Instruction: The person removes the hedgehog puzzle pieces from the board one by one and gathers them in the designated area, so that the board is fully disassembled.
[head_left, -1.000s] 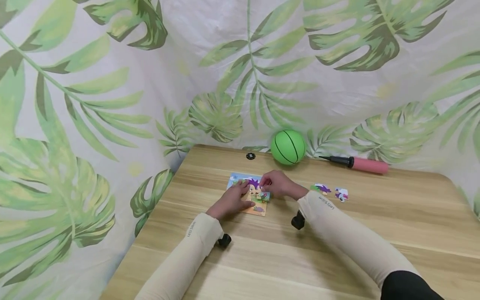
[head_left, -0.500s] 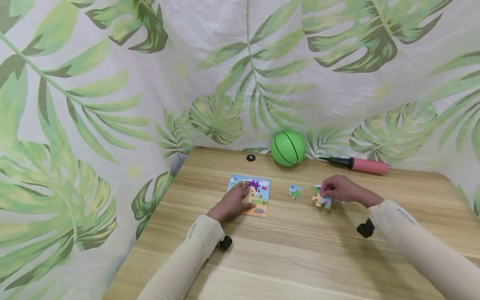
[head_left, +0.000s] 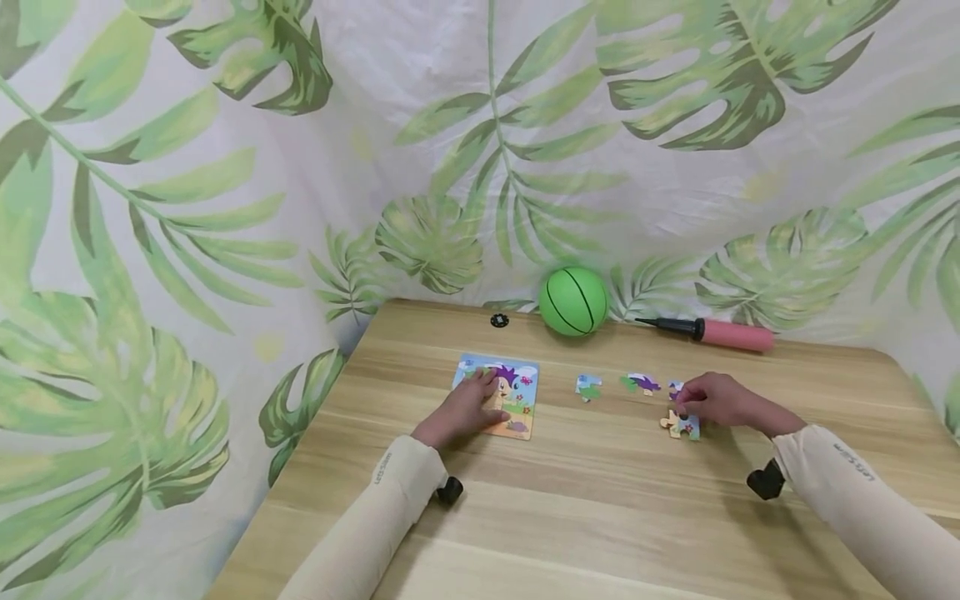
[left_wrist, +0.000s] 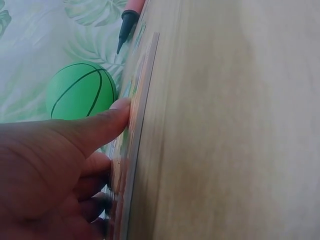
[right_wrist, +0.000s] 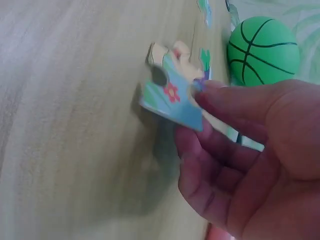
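My left hand (head_left: 465,408) rests on the left part of a square picture puzzle board (head_left: 527,396), its thumb on the board's surface in the left wrist view. The board shows a purple-haired cartoon figure, partly covered by this hand. Off to the right, my right hand (head_left: 720,402) pinches a jigsaw piece (right_wrist: 172,97) with a red flower on blue and green, tilted above the table. Just behind it lies a purple and white piece (head_left: 674,387), partly hidden by the fingers. Further left are a green and purple piece (head_left: 639,382) and a blue and green piece (head_left: 588,387).
A green ball (head_left: 573,302) stands at the table's back edge against the leaf-print cloth. A black round disc (head_left: 499,320) lies to its left. On its right is a pump with a pink handle (head_left: 737,335) and black nozzle. The wooden table (head_left: 570,517) extends toward me.
My right hand has moved from the board to the right, carrying the flower piece to beside the loose pieces. The blue and green piece has come into view. My left hand has stayed on the board.
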